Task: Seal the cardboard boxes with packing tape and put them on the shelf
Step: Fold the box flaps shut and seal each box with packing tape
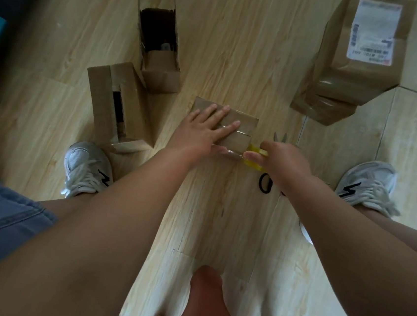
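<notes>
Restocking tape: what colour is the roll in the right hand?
The tape roll is translucent yellow; the head view shows it.

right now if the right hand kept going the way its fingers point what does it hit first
Probably the small box: the right hand, gripping the tape roll, points left at its near end, with the thumb of the left hand just beyond. Depth is unclear.

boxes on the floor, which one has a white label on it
The big taped box at upper right, with a white label on top. The near open box, the far open box and the small box under the left hand show bare cardboard.
</notes>
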Tool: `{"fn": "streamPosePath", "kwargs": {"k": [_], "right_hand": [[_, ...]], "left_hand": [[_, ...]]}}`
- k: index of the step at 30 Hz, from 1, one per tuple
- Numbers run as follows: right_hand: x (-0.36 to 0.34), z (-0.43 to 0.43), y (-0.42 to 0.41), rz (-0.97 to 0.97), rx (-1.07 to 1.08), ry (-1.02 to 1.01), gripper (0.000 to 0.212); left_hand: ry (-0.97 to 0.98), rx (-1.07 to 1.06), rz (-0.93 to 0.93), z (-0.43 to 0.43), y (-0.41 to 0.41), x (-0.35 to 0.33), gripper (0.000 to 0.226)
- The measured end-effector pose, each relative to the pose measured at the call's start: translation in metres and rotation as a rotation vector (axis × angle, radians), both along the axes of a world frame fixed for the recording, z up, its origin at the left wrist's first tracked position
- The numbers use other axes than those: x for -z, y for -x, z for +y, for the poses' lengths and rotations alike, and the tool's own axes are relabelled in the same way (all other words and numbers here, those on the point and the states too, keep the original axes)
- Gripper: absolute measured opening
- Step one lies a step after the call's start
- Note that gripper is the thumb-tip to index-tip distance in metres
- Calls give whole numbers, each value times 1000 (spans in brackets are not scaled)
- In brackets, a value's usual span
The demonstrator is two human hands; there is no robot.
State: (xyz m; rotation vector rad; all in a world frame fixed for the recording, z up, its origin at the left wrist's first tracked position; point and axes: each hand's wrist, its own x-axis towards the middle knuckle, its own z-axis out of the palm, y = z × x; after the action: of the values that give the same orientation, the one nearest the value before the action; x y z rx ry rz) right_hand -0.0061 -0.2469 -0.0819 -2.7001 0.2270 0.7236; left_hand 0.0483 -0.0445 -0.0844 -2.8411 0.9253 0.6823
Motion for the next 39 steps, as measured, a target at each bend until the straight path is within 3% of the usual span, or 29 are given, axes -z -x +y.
{"fn": "streamPosePath", "kwargs": {"k": [8, 13, 22, 30, 39], "right_hand": [[3, -2, 1, -21, 19, -15, 55], [1, -5, -1, -8, 45, -25, 51], [-8, -20, 5, 120, 101, -218, 30], [-11, -18, 1, 139, 98, -244, 31], [-8, -7, -33, 132, 20, -193, 35]], "left_hand": [[-35, 42, -127, -6, 10, 7, 67], [-10, -69, -39, -26, 9, -2, 77], [-26, -71, -18, -41, 8, -7, 79], [7, -94, -57, -26, 11, -2, 81], [58, -318, -95, -2, 29, 8, 78]]}}
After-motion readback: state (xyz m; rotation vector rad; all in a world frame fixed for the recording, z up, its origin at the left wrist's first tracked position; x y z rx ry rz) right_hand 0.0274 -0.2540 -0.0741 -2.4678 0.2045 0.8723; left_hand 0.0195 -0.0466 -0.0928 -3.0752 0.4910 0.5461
